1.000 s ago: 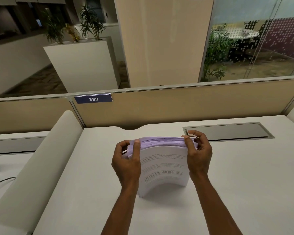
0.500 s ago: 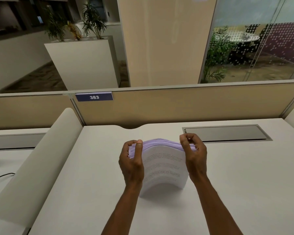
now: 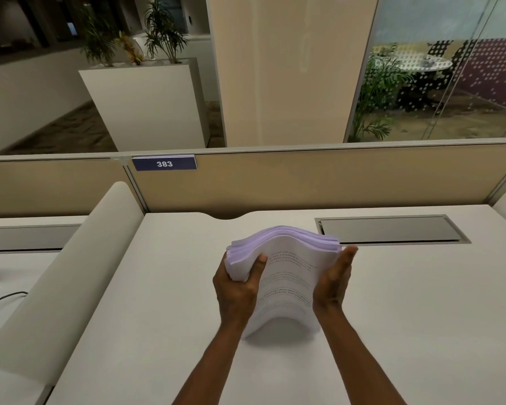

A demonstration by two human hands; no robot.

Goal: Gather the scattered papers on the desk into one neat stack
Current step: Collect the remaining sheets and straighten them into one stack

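Note:
A thick stack of white printed papers [image 3: 287, 276] stands on its lower edge on the white desk [image 3: 406, 317], bowed toward me, its top edges fanned and uneven. My left hand [image 3: 240, 285] grips the stack's left side, thumb across the front sheet. My right hand [image 3: 333, 279] lies flat against the right side, fingers straight and pointing away from me, palm pressed to the paper edges. No other loose sheets are visible on the desk.
A grey cable hatch [image 3: 392, 229] is set into the desk just behind and right of the stack. A beige partition [image 3: 304, 179] with a "383" label [image 3: 164, 163] closes the back. A padded divider [image 3: 65, 282] runs along the left; a cable [image 3: 0, 301] lies beyond it.
My right hand has let go of the top corner and opened flat against the stack's right side. My left hand has slid lower on the left edge. The stack's top leans more to the left.

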